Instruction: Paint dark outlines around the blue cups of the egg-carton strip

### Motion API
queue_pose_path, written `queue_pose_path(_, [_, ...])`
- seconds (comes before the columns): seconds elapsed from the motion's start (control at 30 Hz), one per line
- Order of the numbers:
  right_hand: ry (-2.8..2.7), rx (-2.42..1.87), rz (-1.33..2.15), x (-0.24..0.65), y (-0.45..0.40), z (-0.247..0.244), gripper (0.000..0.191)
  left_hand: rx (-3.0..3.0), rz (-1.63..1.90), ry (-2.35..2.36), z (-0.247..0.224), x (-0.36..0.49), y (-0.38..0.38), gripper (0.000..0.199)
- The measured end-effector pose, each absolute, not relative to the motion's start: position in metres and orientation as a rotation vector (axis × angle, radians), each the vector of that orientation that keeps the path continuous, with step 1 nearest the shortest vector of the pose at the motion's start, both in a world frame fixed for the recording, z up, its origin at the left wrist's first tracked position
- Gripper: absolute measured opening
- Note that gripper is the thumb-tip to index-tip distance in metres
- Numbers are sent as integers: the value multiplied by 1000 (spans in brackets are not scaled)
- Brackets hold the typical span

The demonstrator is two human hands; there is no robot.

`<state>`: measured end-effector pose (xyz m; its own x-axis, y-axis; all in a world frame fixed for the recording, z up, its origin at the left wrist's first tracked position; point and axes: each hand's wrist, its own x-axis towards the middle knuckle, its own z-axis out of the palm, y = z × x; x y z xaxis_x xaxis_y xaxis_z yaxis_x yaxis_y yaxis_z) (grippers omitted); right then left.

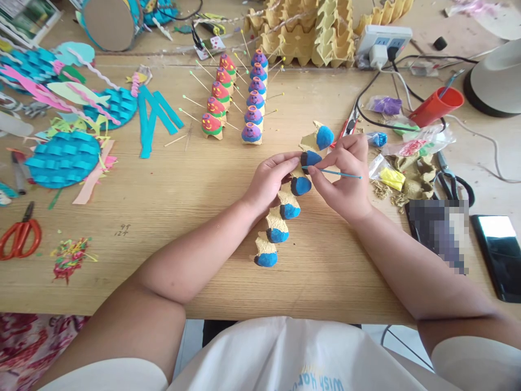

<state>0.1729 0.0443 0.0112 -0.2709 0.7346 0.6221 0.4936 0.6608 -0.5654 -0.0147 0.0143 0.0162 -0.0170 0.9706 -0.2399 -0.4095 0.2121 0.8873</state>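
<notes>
My left hand (267,182) is closed on a strip of egg carton (277,220). Each bump of the strip is partly coated in blue, and most also carry a dark band along one edge. In my right hand (345,179) a thin blue stick (344,174) is pinched between thumb and fingers. Its tip meets the dark edge of the second bump from the far end, though the fingers partly hide the contact. Beyond my hands stand two finished-looking carton strips with faces and pins: a red and green one (214,107) and a purple one (254,100).
Egg cartons (293,32) and a power strip (385,39) lie at the back. To the right are a red cup (442,103), bagged clay (393,178), black-handled scissors (451,182) and a phone (496,258). Woven blue paper fish (65,157) and red-handled scissors (20,236) occupy the left.
</notes>
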Motion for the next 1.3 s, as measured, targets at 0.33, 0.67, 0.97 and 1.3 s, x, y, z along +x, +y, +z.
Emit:
queue_pose_path(0.33, [-1933,-934,343,174,45,11,18,716,1251,1046,16,-16,13,15])
queue_pose_path(0.67, [-1875,-898,261,173,45,13,26,652,1279,1009,17,-15,14,20])
queue_pose_path(0.97, [-1895,-903,316,176,45,8,22,640,1250,977,21,-16,17,25])
queue_pose_path(1.3, [-1923,-907,360,176,44,8,22,654,1222,966,23,-15,16,28])
